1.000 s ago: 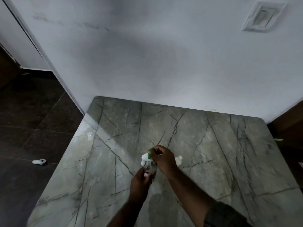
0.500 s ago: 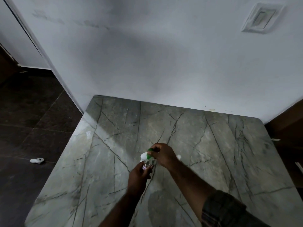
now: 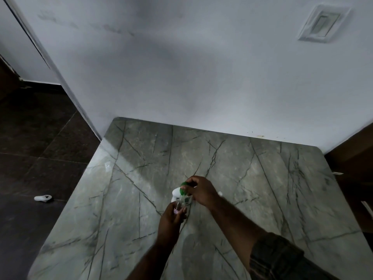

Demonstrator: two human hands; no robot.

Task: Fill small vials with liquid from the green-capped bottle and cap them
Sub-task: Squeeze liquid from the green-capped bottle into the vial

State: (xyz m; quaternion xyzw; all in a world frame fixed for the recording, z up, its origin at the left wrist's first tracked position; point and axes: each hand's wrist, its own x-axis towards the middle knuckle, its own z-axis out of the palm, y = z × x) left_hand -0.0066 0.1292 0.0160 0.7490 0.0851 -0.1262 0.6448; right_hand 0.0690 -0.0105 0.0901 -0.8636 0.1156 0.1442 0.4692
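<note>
Vs 0.5 s ago almost nothing differs. The grey-green marble tabletop w/ dark veins (image 3: 252, 178) sits at the same spot in view. Both hands keep the same grips over its middle, and bottle and vial are placed as before. Vs 1 s ago the two hands sit a touch higher in view. The small white piece (image 3: 220, 193) on the tabletop just past the right wrist shows less now, mostly hidden behind that hand. The small white object (image 3: 43, 198) on the dark tiled floor (image 3: 30, 138), left of the tabletop, is where it was.

Task things: the white plastic bottle w/ green cap (image 3: 176, 194) is off the tabletop, held above its middle. Its white body shows just left of the right hand, and the green cap (image 3: 184, 187) peeks out btw thumb and fingers. Directly below is the small clear vial w/ pink-and-white label (image 3: 177, 208), approx upright, mouth right at the bottle. Touching or a hair apart, can't tell. The liquid level in the vial is too dim and small to read.

Hands: the right hand (image 3: 202, 190) comes in from the right w/ a dark checked sleeve (image 3: 276, 257) on the forearm. Its fingers are curled down over the bottle's green top, grasping it. The left hand (image 3: 170, 219) comes up from below, fingers and thumb wrapped round the vial's lower part, label showing btw them.
</note>
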